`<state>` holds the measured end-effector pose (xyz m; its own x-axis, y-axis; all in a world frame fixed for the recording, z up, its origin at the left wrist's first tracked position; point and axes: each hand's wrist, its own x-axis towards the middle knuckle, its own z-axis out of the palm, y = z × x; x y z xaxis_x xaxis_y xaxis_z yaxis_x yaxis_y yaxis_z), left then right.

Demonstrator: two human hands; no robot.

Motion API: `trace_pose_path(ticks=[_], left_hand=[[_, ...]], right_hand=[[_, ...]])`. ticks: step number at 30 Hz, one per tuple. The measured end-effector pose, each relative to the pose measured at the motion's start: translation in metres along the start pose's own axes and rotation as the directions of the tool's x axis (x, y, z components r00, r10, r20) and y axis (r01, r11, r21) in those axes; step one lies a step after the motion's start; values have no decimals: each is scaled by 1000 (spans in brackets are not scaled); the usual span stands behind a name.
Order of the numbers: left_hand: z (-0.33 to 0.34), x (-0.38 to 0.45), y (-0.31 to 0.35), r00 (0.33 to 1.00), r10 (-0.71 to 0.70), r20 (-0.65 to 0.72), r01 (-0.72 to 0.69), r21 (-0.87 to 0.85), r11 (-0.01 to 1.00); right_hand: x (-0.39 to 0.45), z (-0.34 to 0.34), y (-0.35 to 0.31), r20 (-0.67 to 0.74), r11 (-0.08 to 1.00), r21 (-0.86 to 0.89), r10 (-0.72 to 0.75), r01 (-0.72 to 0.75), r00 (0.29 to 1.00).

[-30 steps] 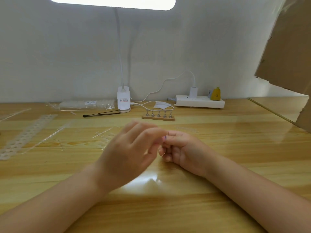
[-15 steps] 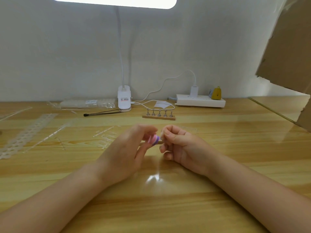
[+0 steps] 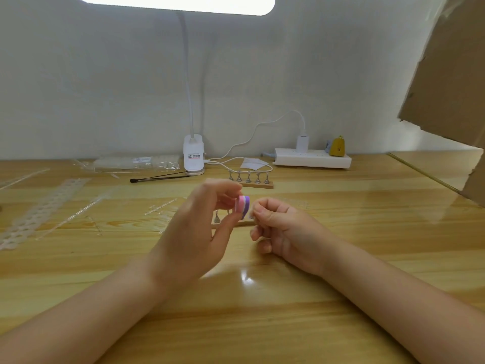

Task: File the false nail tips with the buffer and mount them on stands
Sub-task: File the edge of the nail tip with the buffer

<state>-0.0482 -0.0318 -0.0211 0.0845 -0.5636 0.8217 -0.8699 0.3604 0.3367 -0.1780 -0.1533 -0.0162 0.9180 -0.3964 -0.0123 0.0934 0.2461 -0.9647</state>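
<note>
**What sits on my desk**

My glossy wooden table (image 3: pixel 341 258) runs back to the wall. At the back edge stand my clip lamp's white base (image 3: pixel 194 158) and a white power strip (image 3: pixel 312 160) with a charger plugged in, a small yellow object (image 3: pixel 338 147) on its right end. A clear plastic packet (image 3: pixel 136 162) lies left of the lamp, a thin black-tipped tool (image 3: pixel 160 177) just in front. A wooden stand (image 3: pixel 252 179) holds five metal pegs. A perforated strip (image 3: pixel 42 208) and clear sprues (image 3: pixel 162 206) lie at left. My right hand (image 3: pixel 283 229) rests on the wood.
</note>
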Motion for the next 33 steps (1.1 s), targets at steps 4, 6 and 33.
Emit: trace_pose_path(ticks=[4,6,33], left_hand=[[4,-5,0,987,-65,144,45,135,990],[2,-6,-2,975,-135,177,102,184,978],[1,-3,-9,974,-219,57,191,313,930]], right_hand=[[0,-2,0,-26,999,41,5,-4,1000],[1,-2,1,-58,998,63,8,-4,998],[9,0,9,-101,997,-73,-23,16,995]])
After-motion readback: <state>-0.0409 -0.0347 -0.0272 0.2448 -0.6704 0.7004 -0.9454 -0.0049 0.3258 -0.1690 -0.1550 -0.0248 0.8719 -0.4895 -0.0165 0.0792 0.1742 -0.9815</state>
